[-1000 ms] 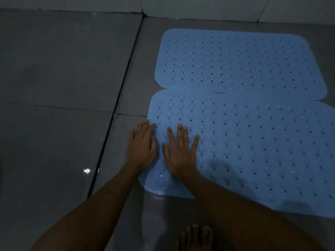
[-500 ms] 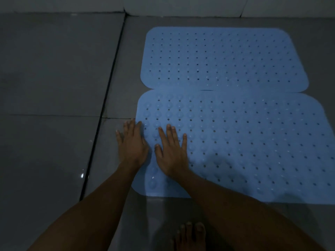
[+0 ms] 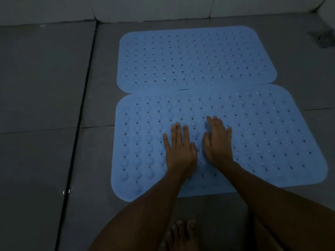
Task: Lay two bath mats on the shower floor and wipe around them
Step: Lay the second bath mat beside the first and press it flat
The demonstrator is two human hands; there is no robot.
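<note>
Both hands flat, fingers straight, no grip: left hand (image 3: 178, 151) & right hand (image 3: 218, 142) press near mat (image 3: 262, 142). Far mat (image 3: 195, 58) overlapped at seam. Prob. soft, floppy, light rubber; lift by corner/edge.

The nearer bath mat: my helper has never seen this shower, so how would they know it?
On the grey tiled floor lie two blue perforated mats. The nearer bath mat is the one under both flat hands, left hand and right hand; the far mat lies by the wall, untouched.

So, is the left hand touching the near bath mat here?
Touching. The head view shows the left hand lying flat, fingers straight, on the near bath mat, with no gap visible beneath the palm.
</note>
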